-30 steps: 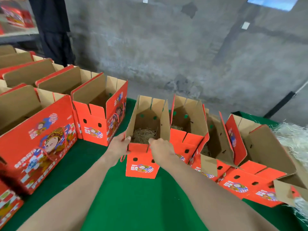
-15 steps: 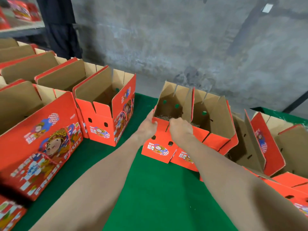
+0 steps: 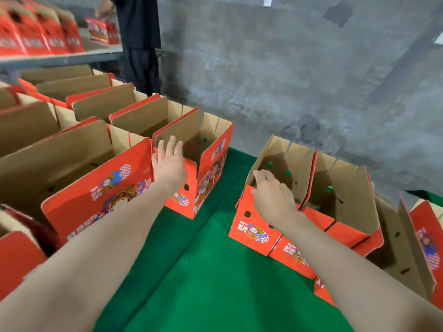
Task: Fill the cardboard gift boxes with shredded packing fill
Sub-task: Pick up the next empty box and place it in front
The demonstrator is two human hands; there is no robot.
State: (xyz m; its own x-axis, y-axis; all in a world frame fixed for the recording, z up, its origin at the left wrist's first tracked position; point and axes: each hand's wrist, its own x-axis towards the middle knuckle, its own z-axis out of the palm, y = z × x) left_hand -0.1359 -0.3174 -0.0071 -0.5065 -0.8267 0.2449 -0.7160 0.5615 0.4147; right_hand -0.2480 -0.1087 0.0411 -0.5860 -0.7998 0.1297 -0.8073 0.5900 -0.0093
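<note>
My right hand (image 3: 273,197) grips the near rim of a small red gift box (image 3: 249,226), fingers curled over the edge into it. The hand hides most of the box's inside. Right behind it stands a second open box (image 3: 345,188) with a little brown shredded fill (image 3: 314,207) showing at its bottom. My left hand (image 3: 170,166) is stretched out with straight fingers in front of the near end of another open red box (image 3: 211,168) to the left. That hand holds nothing.
Rows of open red boxes (image 3: 100,188) crowd the left side. More open boxes (image 3: 407,248) lean at the right. Green table cover (image 3: 215,271) lies between my arms. A person in dark clothes (image 3: 139,44) stands by a shelf of closed red boxes (image 3: 36,37).
My left hand has let go of the small box and moved left to the neighbouring open box. My right hand stays on the small box. The view has swung left.
</note>
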